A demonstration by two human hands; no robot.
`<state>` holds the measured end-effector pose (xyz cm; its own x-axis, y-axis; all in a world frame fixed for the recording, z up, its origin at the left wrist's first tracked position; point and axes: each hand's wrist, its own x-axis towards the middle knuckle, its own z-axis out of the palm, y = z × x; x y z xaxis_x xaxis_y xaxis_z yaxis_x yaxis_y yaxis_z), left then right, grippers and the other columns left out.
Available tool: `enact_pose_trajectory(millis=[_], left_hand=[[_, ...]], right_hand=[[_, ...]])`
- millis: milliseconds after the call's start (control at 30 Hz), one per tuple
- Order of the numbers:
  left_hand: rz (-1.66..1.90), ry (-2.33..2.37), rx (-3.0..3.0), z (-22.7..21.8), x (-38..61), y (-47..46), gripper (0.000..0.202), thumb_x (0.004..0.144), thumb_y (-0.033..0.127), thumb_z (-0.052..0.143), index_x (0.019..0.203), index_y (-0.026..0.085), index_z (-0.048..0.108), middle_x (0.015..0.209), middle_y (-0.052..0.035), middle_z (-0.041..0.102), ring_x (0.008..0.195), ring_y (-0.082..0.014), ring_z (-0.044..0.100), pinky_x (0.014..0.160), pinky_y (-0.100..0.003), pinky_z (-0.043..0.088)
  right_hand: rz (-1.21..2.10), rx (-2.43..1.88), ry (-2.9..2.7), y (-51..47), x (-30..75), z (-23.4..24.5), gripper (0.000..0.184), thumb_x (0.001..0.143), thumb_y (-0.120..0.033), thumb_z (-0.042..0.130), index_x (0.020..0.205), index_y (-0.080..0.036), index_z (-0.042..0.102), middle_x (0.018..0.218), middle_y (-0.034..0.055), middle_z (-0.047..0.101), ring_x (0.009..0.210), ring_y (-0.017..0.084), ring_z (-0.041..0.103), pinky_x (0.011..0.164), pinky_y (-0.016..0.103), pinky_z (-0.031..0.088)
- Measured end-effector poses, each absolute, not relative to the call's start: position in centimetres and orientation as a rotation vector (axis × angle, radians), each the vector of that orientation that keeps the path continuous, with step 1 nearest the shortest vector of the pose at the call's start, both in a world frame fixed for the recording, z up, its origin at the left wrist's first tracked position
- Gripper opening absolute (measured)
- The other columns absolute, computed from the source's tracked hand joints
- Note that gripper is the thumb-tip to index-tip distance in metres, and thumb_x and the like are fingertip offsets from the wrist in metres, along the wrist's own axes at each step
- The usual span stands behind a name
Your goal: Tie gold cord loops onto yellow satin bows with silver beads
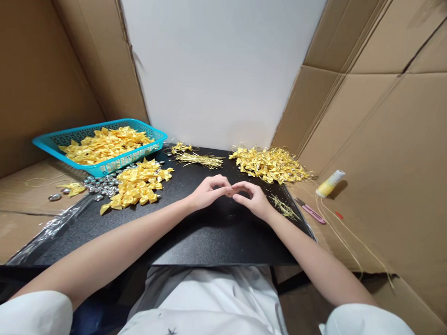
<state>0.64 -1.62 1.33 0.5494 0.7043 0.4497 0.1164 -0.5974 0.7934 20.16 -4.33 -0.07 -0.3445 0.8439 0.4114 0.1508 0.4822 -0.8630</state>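
Over the middle of the black table [212,242], my left hand [210,192] and my right hand [255,199] meet at the fingertips. Both have thumb and fingers pinched together. Whatever sits between the fingertips is too small or hidden to name. Just beyond them lies a bundle of gold ties [199,160]. Loose yellow ribbon bows [138,185] are heaped to the left, beside several shiny silver beads or bells [101,183]. A pile of yellow bows with gold ties [270,164] lies at the back right. Short gold ties [284,208] are scattered near my right wrist.
A turquoise basket [99,169] of yellow bows stands at the back left. On the cardboard to the right are a pink-handled cutter [311,212] and a thread spool [330,184] with trailing cord. Cardboard walls [393,131] flank both sides; a white panel [217,62] closes the back.
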Motion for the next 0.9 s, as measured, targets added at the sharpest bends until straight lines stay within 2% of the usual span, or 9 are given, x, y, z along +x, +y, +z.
enact_pose_trajectory(millis=[133, 367, 900], left_hand=[[1.020, 0.685, 1.945, 1.3, 0.6, -1.4, 0.022, 0.077, 0.030, 0.058, 0.060, 0.017, 0.063, 0.066, -0.0014, 0.060, 0.072, -0.0159, 0.055, 0.076, -0.029, 0.042], [1.047, 0.620, 1.559, 1.0, 0.8, -0.6, 0.017, 0.069, 0.024, 0.056, 0.054, 0.017, 0.057, 0.056, 0.0009, 0.053, 0.062, -0.0132, 0.047, 0.069, -0.027, 0.039], [1.061, 0.593, 1.320, 0.7, 0.3, 0.4, 0.021, 0.068, 0.028, 0.054, 0.051, 0.018, 0.047, 0.054, 0.0018, 0.042, 0.057, -0.0118, 0.040, 0.060, -0.026, 0.037]], right_hand=[[1.146, -0.902, -1.698, -3.8, 20.1, -0.2, 0.030, 0.075, -0.049, 0.068, 0.077, -0.019, 0.069, 0.067, 0.0018, 0.071, 0.069, 0.018, 0.064, 0.080, 0.036, 0.050], [1.402, -0.873, -1.560, -3.7, 20.3, -0.3, 0.025, 0.067, -0.041, 0.075, 0.067, -0.017, 0.069, 0.057, -0.0005, 0.068, 0.058, 0.013, 0.060, 0.073, 0.030, 0.047], [1.426, -0.891, -1.538, -3.6, 20.4, -0.4, 0.020, 0.065, -0.036, 0.071, 0.063, -0.017, 0.066, 0.055, -0.0007, 0.065, 0.055, 0.013, 0.059, 0.069, 0.029, 0.047]])
